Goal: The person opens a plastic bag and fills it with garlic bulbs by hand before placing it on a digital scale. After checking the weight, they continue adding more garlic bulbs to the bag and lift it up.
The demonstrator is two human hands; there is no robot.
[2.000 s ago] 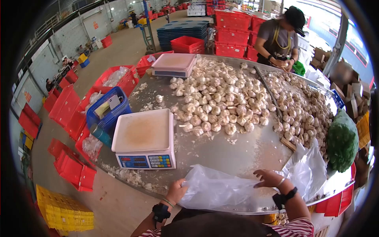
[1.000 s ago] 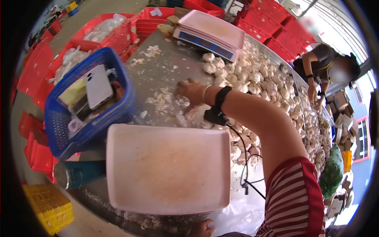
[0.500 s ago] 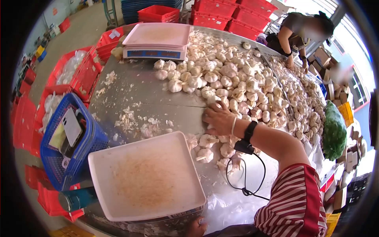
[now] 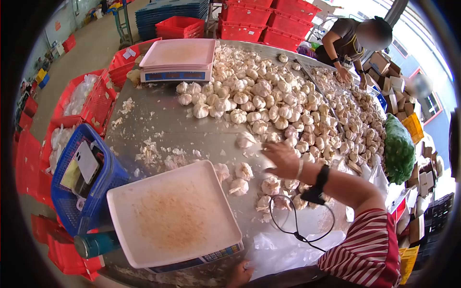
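My right hand [image 4: 282, 159] is stretched over the steel table [image 4: 189, 126], fingers apart and nothing in them. Just left of its fingertips lies a single garlic bulb [image 4: 246, 139], away from the big heap of garlic [image 4: 283, 98]. Several more bulbs [image 4: 239, 186] lie between that hand and the near scale [image 4: 175, 216], whose pan holds only brownish residue. At the bottom edge, my left hand [image 4: 241, 274] shows only in part, beside the scale and a clear plastic bag [image 4: 283, 252]; its fingers are mostly hidden.
A second scale [image 4: 180, 53] stands at the back. On the left are a blue basket [image 4: 89, 173] with a phone and red crates [image 4: 91, 103]. A black cable [image 4: 297, 235] loops below my right wrist. Across the table, another person [image 4: 343, 45] handles smaller garlic. A green net sack [image 4: 399, 150] lies right.
My right hand has lifted off the bulbs and moved right, its fingers spreading. A single bulb now shows by its fingertips. The view has shifted slightly; my left hand stays low by the scale.
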